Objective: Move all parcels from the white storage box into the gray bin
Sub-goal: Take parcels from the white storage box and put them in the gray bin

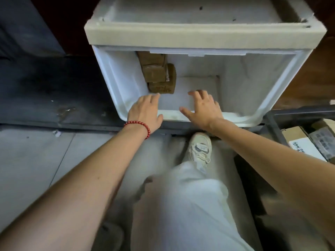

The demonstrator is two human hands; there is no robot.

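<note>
Both arms are reaching forward; the left hand (145, 111) and right hand (204, 108) are spreading relaxed fingers, holding nothing.

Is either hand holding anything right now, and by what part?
Nothing is held. Both the left hand and right hand reach open into the white storage box.

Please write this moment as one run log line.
left hand: open; right hand: open; both over white storage box rim; brown parcels: stacked inside, left; gray bin: right, holds other parcels
</note>
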